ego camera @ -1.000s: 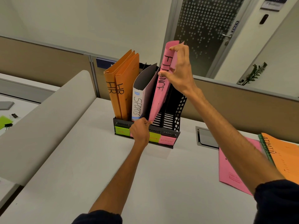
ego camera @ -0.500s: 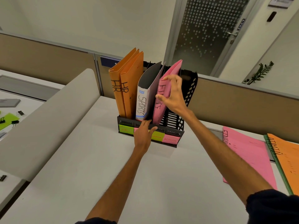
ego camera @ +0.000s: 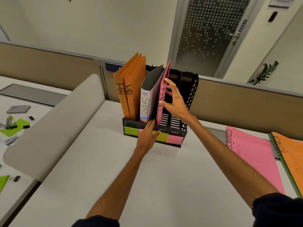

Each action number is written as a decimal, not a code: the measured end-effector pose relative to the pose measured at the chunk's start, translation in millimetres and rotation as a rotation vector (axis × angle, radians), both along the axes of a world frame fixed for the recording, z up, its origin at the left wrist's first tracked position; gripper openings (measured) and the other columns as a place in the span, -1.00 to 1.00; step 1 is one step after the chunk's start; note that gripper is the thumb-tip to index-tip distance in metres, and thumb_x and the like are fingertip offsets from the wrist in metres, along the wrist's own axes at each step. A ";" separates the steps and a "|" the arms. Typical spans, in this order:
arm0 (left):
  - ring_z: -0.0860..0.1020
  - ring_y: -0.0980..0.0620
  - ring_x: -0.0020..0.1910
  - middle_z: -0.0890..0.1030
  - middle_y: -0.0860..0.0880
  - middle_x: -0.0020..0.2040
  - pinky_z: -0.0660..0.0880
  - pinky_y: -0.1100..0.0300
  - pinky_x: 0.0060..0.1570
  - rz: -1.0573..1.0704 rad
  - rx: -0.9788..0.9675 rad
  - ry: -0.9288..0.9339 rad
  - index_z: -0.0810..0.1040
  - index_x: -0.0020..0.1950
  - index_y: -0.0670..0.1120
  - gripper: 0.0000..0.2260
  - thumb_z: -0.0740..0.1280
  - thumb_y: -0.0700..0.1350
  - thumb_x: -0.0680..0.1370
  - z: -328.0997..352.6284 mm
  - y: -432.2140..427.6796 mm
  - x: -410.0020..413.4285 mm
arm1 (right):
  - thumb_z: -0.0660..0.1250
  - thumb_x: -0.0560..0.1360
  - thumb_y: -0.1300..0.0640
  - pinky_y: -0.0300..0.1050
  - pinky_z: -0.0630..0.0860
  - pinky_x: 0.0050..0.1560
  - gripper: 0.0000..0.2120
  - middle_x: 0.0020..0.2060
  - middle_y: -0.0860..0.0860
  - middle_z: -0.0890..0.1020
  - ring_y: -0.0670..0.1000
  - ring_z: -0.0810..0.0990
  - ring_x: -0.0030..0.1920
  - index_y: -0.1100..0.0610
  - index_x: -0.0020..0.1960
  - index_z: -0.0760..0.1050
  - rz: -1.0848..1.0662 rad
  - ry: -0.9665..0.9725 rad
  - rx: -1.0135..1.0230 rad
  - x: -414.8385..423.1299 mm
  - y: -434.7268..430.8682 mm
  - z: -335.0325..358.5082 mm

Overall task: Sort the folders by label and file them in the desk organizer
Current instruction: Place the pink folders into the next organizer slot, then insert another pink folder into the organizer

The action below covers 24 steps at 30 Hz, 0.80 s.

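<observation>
- Progress is centring on the pink folder (ego camera: 161, 89), which is standing in what looks like the third slot of the desk organizer (ego camera: 177, 132) and leaning on the grey one beside it. Your fingers are hiding part of its lettering, so I am only judging it to read FINANCE.
- Your right hand (ego camera: 173, 99) is resting wide against that folder, fingers spread and straight, with the fingertips touching its spine edge rather than clamping it.
- Your left hand (ego camera: 148, 135) is pressing flat, fingers straight, on the organizer's front lip. It is covering part of the label strip and seemingly steadying the base.
- Two orange HR folders (ego camera: 129, 90) are standing in the leftmost slot and the grey SPORTS folder (ego camera: 146, 102) is occupying the second, so four folders are looking filed.
- The rightmost slot, above the pink ADMIN label (ego camera: 175, 139), is showing nothing inside.
- Well apart to your right, a second FINANCE folder (ego camera: 252, 154) is lying flat on the desk (ego camera: 106, 169). Beside it, an orange ADMIN folder (ego camera: 291, 159) is overlapping a green folder (ego camera: 286, 169) whose label is hidden.
- At least three folders are waiting, so I am judging the job to be a little past halfway.
</observation>
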State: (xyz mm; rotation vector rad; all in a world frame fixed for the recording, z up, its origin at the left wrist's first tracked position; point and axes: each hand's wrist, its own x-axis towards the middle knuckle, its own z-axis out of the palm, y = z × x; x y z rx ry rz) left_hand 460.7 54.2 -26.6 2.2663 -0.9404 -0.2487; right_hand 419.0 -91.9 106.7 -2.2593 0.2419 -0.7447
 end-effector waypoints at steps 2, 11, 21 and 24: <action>0.43 -0.03 0.39 0.20 0.00 0.56 0.44 -0.02 0.32 -0.010 -0.012 -0.012 0.15 0.57 -0.03 -0.43 0.20 0.13 0.61 3.7 5.8 -2.8 | 0.43 0.44 0.23 -0.17 0.45 0.23 -0.16 0.43 0.02 0.31 -0.03 0.39 0.37 -0.19 0.52 0.03 -0.001 0.031 0.024 -11.7 0.2 0.6; 0.41 -0.03 0.40 0.40 -0.03 0.46 0.43 0.05 0.29 0.027 -0.100 -0.046 0.27 0.50 -0.03 -0.48 0.30 0.06 0.58 31.4 16.7 -44.5 | 0.42 0.47 0.26 0.07 0.41 0.29 -0.13 0.40 0.09 0.39 0.02 0.38 0.39 -0.14 0.55 -0.03 -0.105 0.205 0.059 -79.8 5.5 3.0; 0.43 -0.06 0.36 0.40 -0.07 0.44 0.43 0.03 0.30 -0.046 -0.121 -0.040 0.30 0.47 -0.09 -0.51 0.30 0.01 0.59 44.9 3.5 -121.9 | 0.39 0.51 0.23 -0.01 0.45 0.24 -0.31 0.36 0.18 0.43 0.13 0.43 0.35 0.09 0.52 0.12 -0.328 0.263 0.189 -190.7 -19.2 -9.3; 0.46 -0.06 0.31 0.42 -0.06 0.41 0.45 0.04 0.26 -0.066 -0.136 -0.030 0.32 0.45 -0.11 -0.54 0.30 -0.03 0.59 44.0 -8.8 -148.8 | 0.38 0.52 0.23 -0.09 0.44 0.18 -0.36 0.32 0.20 0.46 0.12 0.45 0.31 0.17 0.51 0.16 -0.384 0.278 0.202 -230.1 -33.1 -14.1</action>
